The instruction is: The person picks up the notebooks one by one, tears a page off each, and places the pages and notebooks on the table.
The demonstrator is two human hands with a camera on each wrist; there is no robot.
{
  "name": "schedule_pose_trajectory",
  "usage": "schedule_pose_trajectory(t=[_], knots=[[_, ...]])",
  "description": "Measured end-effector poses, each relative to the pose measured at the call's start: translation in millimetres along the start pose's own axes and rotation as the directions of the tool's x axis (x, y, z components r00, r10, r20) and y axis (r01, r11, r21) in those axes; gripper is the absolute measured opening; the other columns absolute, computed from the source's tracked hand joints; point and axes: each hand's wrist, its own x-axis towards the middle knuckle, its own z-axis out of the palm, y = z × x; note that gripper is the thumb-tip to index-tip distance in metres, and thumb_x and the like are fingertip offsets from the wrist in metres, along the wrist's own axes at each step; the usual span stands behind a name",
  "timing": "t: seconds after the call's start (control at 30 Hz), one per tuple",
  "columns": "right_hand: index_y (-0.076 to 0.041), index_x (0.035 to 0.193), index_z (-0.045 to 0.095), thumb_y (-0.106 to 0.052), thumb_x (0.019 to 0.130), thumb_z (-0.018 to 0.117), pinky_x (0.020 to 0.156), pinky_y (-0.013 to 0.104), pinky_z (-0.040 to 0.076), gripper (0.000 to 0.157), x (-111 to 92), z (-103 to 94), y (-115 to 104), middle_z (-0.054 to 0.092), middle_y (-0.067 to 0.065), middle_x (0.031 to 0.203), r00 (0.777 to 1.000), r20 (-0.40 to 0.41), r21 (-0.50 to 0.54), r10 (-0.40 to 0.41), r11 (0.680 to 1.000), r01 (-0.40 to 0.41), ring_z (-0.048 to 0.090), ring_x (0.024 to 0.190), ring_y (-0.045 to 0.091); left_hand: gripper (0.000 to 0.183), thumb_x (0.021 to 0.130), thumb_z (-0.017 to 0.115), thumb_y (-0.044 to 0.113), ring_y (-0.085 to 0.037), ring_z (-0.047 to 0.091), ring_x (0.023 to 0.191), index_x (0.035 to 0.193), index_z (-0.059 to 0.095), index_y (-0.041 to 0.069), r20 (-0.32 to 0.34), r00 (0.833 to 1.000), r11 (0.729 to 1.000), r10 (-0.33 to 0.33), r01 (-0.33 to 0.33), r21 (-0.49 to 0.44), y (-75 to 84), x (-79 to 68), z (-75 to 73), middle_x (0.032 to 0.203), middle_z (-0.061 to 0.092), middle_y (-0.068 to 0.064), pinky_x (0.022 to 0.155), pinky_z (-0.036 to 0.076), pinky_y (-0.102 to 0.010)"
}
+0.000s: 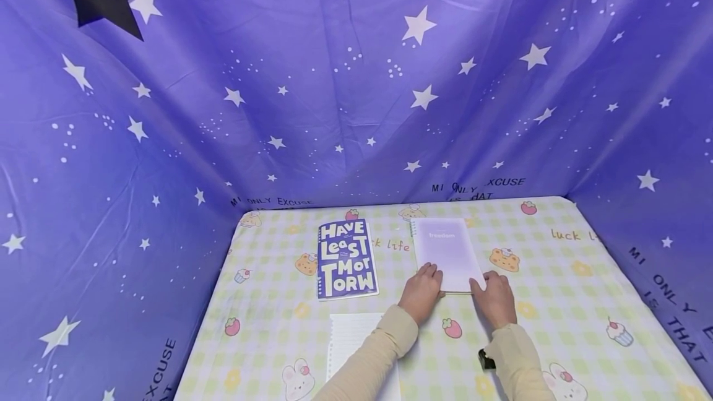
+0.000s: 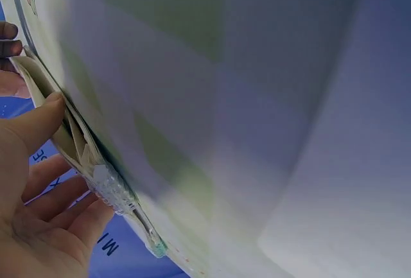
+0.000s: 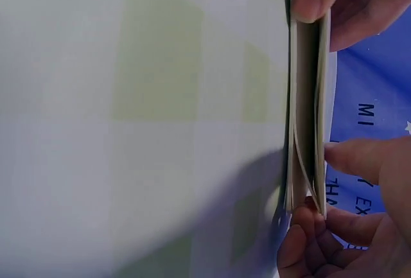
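Observation:
A pale purple spiral notebook (image 1: 448, 258) marked "freedom" lies on the table, its coil along the left side. My left hand (image 1: 421, 293) is at its lower left corner. In the left wrist view the left thumb (image 2: 48, 121) presses into the parted page edges (image 2: 70, 137), fingers on the cover side near the clear coil (image 2: 115, 188). My right hand (image 1: 496, 299) grips the lower right corner. In the right wrist view its thumb (image 3: 353, 157) lies on the cover and its curled fingers (image 3: 308, 236) hold the corner, with a gap between the leaves.
Left of it lies a blue notebook (image 1: 346, 258) with large white lettering. A lined loose-leaf sheet (image 1: 348, 339) is partly under my left sleeve (image 1: 373, 357). A checked cloth with cartoon prints (image 1: 267, 327) covers the table. Purple star-patterned curtains (image 1: 345, 79) enclose it.

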Motion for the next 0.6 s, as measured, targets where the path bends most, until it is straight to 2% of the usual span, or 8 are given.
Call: schedule_pose_trajectory(t=[0.2, 0.37, 0.6], knots=[[0.018, 0.120, 0.051, -0.017, 0.095, 0.059, 0.088, 0.060, 0.046, 0.043, -2, -0.6, -2, 0.051, 0.036, 0.110, 0.999, -0.037, 0.038, 0.004, 0.999, -0.003, 0.054, 0.101, 0.049, 0.044, 0.087, 0.074, 0.041, -0.015, 0.057, 0.127, 0.119, 0.066, 0.013, -0.010, 1.000, 1.000, -0.005, 0.005, -0.011, 0.4, -0.2, -1.7, 0.132, 0.064, -0.003, 0.103, 0.048, -0.021], [0.013, 0.115, 0.055, -0.014, 0.095, 0.059, 0.081, 0.054, 0.047, 0.034, -3, -2.3, -5, 0.054, 0.027, 0.100, 0.994, -0.113, 0.116, 0.012, 0.993, 0.001, 0.056, 0.092, 0.041, 0.044, 0.087, 0.074, 0.041, -0.015, 0.057, 0.127, 0.119, 0.066, 0.013, -0.018, 1.000, 1.000, -0.008, 0.008, -0.009, 0.6, -0.6, -2.8, 0.131, 0.064, -0.003, 0.103, 0.048, -0.020], [0.010, 0.117, 0.057, -0.012, 0.097, 0.057, 0.082, 0.052, 0.055, 0.029, -3, -5.0, -17, 0.068, 0.028, 0.104, 0.985, -0.170, 0.191, 0.011, 0.981, 0.022, 0.068, 0.093, 0.039, 0.046, 0.084, 0.077, 0.041, -0.015, 0.057, 0.126, 0.119, 0.066, 0.013, -0.058, 0.998, 0.999, -0.020, 0.017, -0.036, 0.1, -1.5, -3.4, 0.130, 0.064, -0.003, 0.101, 0.050, -0.021]])
